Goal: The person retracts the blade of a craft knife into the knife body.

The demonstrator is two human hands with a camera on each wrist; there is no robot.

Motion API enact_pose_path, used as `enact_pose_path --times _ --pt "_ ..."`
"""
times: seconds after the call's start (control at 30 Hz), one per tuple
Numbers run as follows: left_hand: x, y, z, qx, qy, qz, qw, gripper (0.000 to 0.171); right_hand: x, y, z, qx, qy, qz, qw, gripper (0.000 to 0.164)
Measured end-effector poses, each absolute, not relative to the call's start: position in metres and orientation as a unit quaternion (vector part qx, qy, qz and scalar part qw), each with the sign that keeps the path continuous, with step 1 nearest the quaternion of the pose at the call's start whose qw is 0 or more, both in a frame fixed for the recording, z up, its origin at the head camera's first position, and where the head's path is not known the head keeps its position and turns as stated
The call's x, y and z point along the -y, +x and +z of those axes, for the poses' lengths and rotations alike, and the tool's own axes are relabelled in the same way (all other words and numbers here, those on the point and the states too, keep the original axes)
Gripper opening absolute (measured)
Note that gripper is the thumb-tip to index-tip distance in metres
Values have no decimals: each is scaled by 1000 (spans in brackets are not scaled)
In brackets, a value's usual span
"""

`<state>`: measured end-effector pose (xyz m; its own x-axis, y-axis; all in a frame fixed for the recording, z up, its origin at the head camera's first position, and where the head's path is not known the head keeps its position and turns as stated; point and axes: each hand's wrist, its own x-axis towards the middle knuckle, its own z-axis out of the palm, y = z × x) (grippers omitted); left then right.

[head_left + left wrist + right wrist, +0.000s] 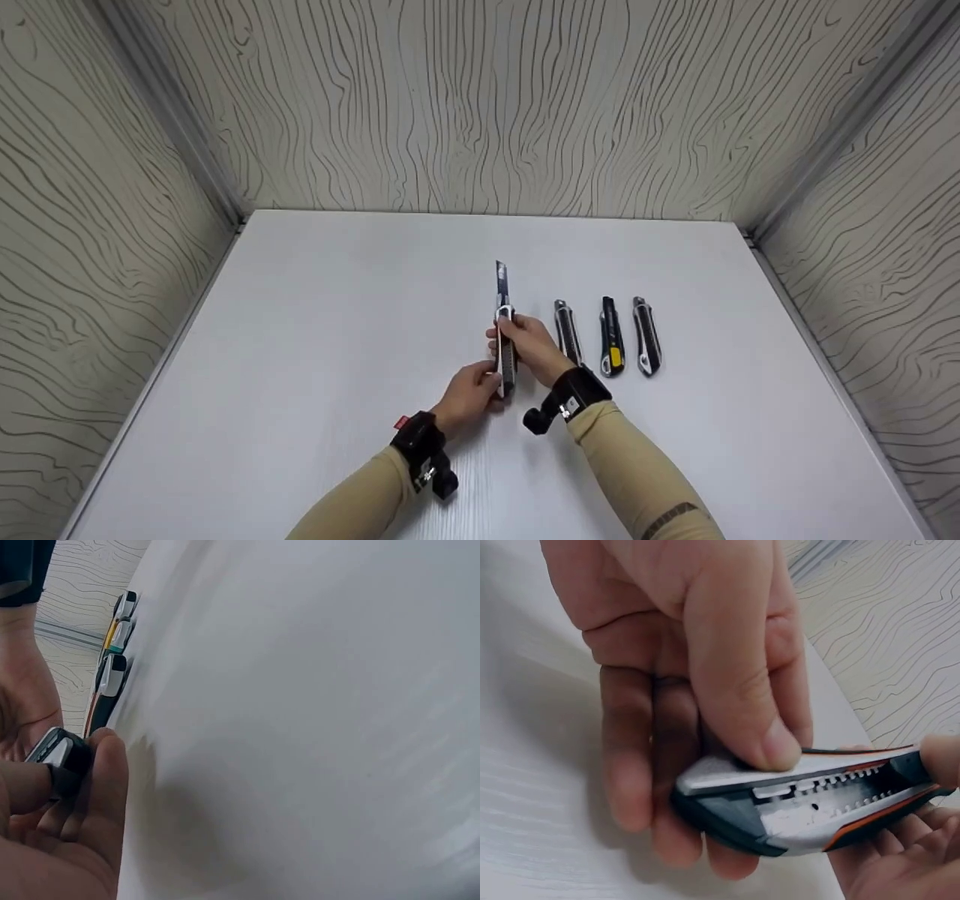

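Note:
Both hands hold one utility knife point(506, 360) over the middle of the white table, its long dark blade point(502, 281) extended and pointing away from me. Higher on the handle, my right hand point(531, 343) grips it with the thumb along the body. My left hand point(469, 396) pinches the handle's near end between thumb and fingers. Close up in the right wrist view, the knife body point(795, 829) shows silver, dark green and orange, with a toothed slot; the right thumb point(780, 746) presses on its edge. The left wrist view shows the handle's end point(67, 754) between left fingers.
To the right of my hands, three more cutters lie in a row: a grey and black one point(568, 330), partly behind the right hand, a black one with a yellow slider point(611, 337), and another grey and black one point(646, 336). Patterned wall panels point(480, 112) enclose the table.

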<state>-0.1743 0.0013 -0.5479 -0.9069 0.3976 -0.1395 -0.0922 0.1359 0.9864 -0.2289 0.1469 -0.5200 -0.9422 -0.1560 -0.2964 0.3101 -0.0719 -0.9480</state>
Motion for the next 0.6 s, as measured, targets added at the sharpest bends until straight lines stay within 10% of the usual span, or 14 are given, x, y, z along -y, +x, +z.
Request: enact_pose_path --times 0.6 --pt "4 -172 -553 -680 106 688 231 25 -140 -224 -516 -670 63 -721 164 42"
